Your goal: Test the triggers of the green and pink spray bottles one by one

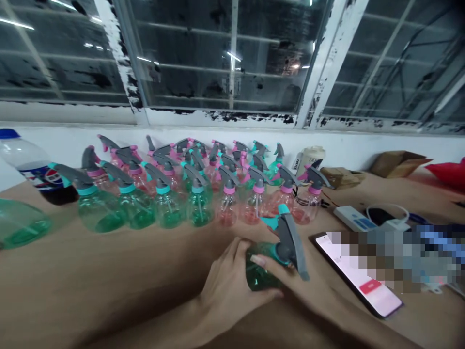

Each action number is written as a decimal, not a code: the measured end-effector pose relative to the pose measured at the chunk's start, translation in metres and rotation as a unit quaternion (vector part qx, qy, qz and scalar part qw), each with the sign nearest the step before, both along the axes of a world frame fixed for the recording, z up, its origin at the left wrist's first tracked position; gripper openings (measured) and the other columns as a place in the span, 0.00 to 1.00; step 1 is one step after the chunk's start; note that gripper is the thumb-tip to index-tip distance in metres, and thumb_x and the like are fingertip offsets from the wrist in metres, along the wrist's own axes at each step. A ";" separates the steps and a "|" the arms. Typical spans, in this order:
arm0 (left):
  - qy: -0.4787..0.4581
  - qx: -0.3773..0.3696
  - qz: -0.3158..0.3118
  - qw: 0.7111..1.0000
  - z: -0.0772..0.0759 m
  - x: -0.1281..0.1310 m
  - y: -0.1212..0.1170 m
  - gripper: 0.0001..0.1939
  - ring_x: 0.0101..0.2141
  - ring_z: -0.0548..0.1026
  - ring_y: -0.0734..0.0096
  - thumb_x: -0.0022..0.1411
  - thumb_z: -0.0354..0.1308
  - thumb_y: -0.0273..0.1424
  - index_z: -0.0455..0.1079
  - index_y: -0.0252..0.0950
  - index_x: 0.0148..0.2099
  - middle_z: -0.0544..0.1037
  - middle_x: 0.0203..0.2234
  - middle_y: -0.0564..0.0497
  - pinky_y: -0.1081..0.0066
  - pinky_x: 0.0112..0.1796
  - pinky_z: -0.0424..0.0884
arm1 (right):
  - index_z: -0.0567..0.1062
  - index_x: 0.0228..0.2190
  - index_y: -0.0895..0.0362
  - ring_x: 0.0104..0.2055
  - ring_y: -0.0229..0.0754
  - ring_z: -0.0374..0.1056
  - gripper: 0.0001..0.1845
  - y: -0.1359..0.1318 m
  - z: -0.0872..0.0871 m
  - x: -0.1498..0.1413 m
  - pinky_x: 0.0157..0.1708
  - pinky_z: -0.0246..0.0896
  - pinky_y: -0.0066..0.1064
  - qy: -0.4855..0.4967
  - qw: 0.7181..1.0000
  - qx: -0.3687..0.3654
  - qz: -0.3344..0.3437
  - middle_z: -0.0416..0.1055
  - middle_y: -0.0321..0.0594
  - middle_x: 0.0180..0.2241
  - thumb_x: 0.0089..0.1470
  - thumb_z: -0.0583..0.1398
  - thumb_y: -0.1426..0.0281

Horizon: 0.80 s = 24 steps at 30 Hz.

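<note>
A green spray bottle [259, 274] with a grey and teal trigger head is held tilted just above the table, its head leaning right. Around the bottle's left side and base wraps my left hand [228, 276], fingers closed on it. My right hand [286, 278] grips the bottle from the right near the neck, its thumb lying across the green body. Part of the right hand's fingers is hidden behind the bottle. Beyond my hands stand rows of spray bottles, green ones with teal collars [169, 213] on the left and pink ones [227, 213] on the right.
At left are a cola bottle [36, 169] and a green bottle body [22, 228]. To the right lie a phone [363, 278], a white power strip [354, 218] and cables. Brown cardboard pieces [395, 164] and a carton [312, 157] stand near the wall.
</note>
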<state>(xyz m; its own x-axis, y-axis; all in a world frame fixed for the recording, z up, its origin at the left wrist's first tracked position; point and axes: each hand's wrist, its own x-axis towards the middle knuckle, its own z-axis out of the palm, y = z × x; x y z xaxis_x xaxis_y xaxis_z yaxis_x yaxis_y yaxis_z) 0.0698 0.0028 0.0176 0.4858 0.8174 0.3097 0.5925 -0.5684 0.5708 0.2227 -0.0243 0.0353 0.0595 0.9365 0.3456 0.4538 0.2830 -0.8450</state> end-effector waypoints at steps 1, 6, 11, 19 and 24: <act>0.004 0.008 -0.001 1.000 -0.002 0.003 0.000 0.31 0.38 0.74 0.53 0.39 0.67 0.47 0.61 0.38 0.41 0.72 0.38 0.45 0.54 0.34 0.72 | 0.63 0.41 0.52 0.40 0.47 0.69 0.20 0.001 0.001 0.001 0.42 0.66 0.43 -0.003 1.000 0.002 -0.005 0.69 0.40 0.36 0.47 0.61 0.58; 0.017 0.033 0.011 0.999 -0.010 0.009 0.000 0.32 0.38 0.74 0.50 0.41 0.64 0.51 0.63 0.37 0.44 0.71 0.37 0.43 0.53 0.33 0.73 | 0.62 0.42 0.53 0.42 0.47 0.67 0.22 0.005 0.006 0.005 0.45 0.64 0.43 -0.034 0.997 0.059 -0.029 0.68 0.42 0.39 0.47 0.61 0.61; 0.038 0.094 -0.019 0.995 -0.020 0.015 0.000 0.39 0.43 0.72 0.44 0.46 0.58 0.57 0.60 0.35 0.52 0.72 0.42 0.36 0.44 0.40 0.68 | 0.62 0.37 0.53 0.35 0.45 0.68 0.18 0.012 0.008 0.008 0.36 0.65 0.40 -0.036 0.996 0.068 -0.054 0.68 0.38 0.32 0.45 0.61 0.61; 0.056 0.103 -0.044 0.992 -0.030 0.014 -0.004 0.43 0.49 0.67 0.43 0.53 0.50 0.58 0.53 0.33 0.60 0.69 0.48 0.34 0.42 0.46 0.63 | 0.62 0.31 0.52 0.28 0.41 0.66 0.11 0.018 0.008 0.008 0.30 0.66 0.36 -0.019 0.997 0.062 -0.039 0.66 0.34 0.26 0.49 0.58 0.60; 0.065 0.065 -0.091 0.992 -0.028 -0.001 -0.004 0.42 0.51 0.65 0.45 0.55 0.55 0.51 0.44 0.38 0.64 0.66 0.52 0.38 0.45 0.47 0.62 | 0.61 0.31 0.51 0.24 0.40 0.64 0.11 0.018 0.012 0.006 0.27 0.66 0.35 -0.021 0.999 0.038 -0.024 0.64 0.32 0.23 0.49 0.57 0.60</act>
